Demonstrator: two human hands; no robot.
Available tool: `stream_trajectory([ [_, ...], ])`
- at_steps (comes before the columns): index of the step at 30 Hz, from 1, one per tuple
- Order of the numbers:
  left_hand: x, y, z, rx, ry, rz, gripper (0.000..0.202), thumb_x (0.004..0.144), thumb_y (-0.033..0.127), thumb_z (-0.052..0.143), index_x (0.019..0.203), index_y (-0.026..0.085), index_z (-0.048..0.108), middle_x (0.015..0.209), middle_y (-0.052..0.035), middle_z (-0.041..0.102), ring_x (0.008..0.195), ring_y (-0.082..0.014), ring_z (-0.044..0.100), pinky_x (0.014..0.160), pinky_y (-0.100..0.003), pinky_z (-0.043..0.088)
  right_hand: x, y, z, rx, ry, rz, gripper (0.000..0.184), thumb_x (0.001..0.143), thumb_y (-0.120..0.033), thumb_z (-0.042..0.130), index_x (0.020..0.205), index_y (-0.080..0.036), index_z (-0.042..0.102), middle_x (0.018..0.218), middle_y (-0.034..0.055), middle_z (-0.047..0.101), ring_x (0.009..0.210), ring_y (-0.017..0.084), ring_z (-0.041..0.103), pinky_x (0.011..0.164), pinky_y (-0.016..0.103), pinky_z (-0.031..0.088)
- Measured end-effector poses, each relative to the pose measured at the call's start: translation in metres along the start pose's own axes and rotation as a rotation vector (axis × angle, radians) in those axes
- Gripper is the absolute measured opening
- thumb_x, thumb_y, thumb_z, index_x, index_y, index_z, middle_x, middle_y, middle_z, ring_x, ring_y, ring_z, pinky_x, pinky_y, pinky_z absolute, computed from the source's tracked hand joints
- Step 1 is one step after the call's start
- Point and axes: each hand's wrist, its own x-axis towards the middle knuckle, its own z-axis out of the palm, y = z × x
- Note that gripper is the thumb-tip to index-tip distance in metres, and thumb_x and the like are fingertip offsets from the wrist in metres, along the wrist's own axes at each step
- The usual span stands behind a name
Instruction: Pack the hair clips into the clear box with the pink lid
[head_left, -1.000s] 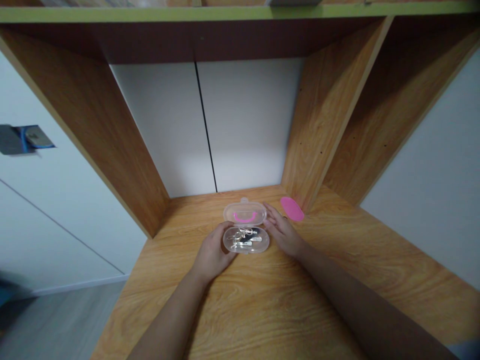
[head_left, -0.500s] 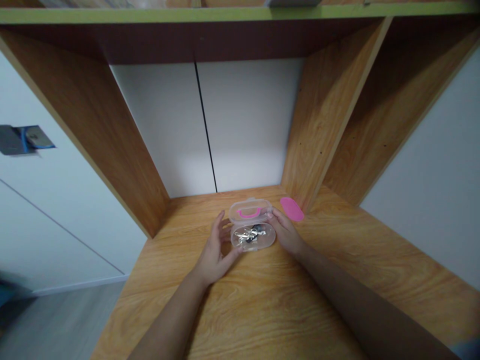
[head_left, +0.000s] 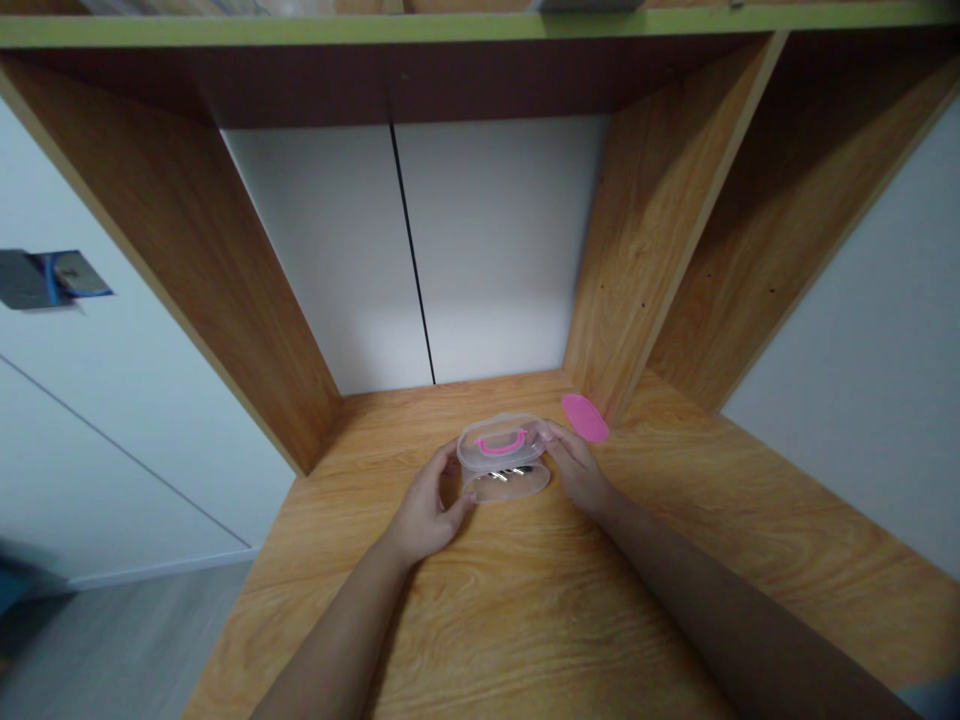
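Note:
A clear plastic oval box (head_left: 517,491) stands on the wooden desk, its hinged lid (head_left: 471,454) tilted partway over it. The lid carries a pink handle (head_left: 502,446). Inside lie several shiny metal pieces (head_left: 501,474) and something dark, partly covered by the lid and too small to name. My left hand (head_left: 424,508) is wrapped round the box's left end, thumb at the front edge and fingers partly hidden behind. At the right end, my right hand (head_left: 579,474) grips the lid's edge between thumb and fingers.
A flat pink oval piece (head_left: 585,417) lies behind my right hand, close to an upright wooden divider (head_left: 622,300). A white back panel (head_left: 495,250) and a left wooden side panel (head_left: 187,270) bound the desk (head_left: 487,620). Overhead runs a green-edged shelf (head_left: 450,28).
The lid has swung forward and down over the box, hiding more of the metal pieces. My right hand has moved slightly with it; my left hand has stayed at the left end.

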Motion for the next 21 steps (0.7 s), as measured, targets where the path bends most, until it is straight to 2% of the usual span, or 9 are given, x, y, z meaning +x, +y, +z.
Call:
stream_trajectory([
  [4,0.000,-0.003,-0.001,0.063,-0.007,0.006,0.064,0.084,0.020,0.067,0.144,0.021,0.044,0.144,-0.0130,0.054,0.134,-0.0283,0.052,0.117,-0.047,0.038,-0.001,-0.003,-0.001,0.009,-0.045,-0.036,0.048,0.101,-0.056,0.036,0.107,-0.021,0.069,0.102,0.0071,0.070,0.095,0.023,0.064,0.092,0.037,0.048],
  [8,0.002,0.003,-0.004,0.107,-0.022,0.048,0.061,0.083,0.021,0.067,0.141,0.021,0.049,0.140,-0.0127,0.057,0.130,-0.0283,0.054,0.115,-0.046,0.041,-0.005,-0.008,-0.004,-0.022,-0.072,-0.072,0.048,0.100,-0.056,0.037,0.107,-0.022,0.070,0.101,0.0071,0.070,0.094,0.023,0.064,0.088,0.036,0.049],
  [14,0.007,0.016,-0.006,0.139,-0.077,0.085,0.053,0.083,0.020,0.067,0.135,0.025,0.057,0.131,-0.0112,0.062,0.123,-0.0287,0.058,0.110,-0.046,0.045,-0.007,-0.019,-0.010,-0.064,-0.150,-0.249,0.048,0.101,-0.053,0.035,0.111,-0.022,0.070,0.106,0.0111,0.068,0.098,0.026,0.063,0.089,0.041,0.050],
  [21,0.008,0.018,-0.006,0.131,-0.069,0.098,0.047,0.084,0.023,0.066,0.131,0.024,0.060,0.126,-0.0108,0.063,0.120,-0.0273,0.058,0.108,-0.044,0.047,-0.007,-0.020,-0.012,-0.103,-0.158,-0.283,0.050,0.101,-0.054,0.031,0.108,-0.022,0.069,0.105,0.0117,0.067,0.099,0.027,0.064,0.089,0.043,0.050],
])
